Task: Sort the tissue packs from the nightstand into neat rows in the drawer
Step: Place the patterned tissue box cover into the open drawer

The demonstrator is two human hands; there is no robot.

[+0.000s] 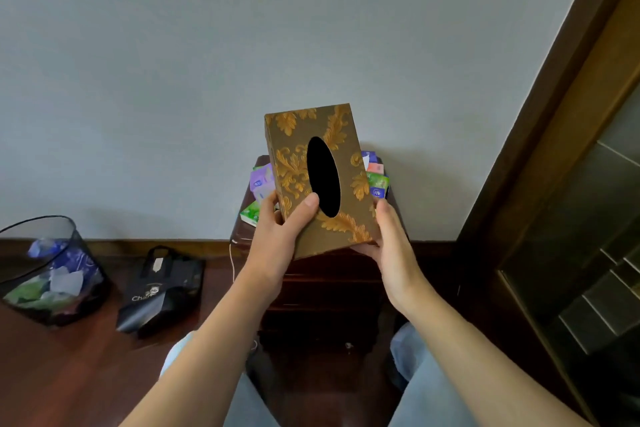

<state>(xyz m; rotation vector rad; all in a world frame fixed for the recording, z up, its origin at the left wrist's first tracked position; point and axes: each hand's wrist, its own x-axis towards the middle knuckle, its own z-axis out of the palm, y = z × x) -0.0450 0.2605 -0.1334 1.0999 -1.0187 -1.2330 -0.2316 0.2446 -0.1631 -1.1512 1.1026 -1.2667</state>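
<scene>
Both hands are holding up a brown-and-gold tissue box point(313, 177), left hand point(278, 236) gripping its near left corner with the thumb lying on top, right hand point(389, 243) cupping the near right corner. The tissue packs point(262, 180) are sitting behind it on the table point(242, 229). A black bag point(161, 291) on the floor is showing "Cha…", rest unreadable.

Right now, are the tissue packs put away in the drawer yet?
Not yet. Nothing looks sorted: the tissue packs lie jumbled on the nightstand, and its drawers look closed. In hand: the left hand and right hand hold a gold-patterned tissue box above it. Left: opening a drawer, then rowing every pack.
</scene>
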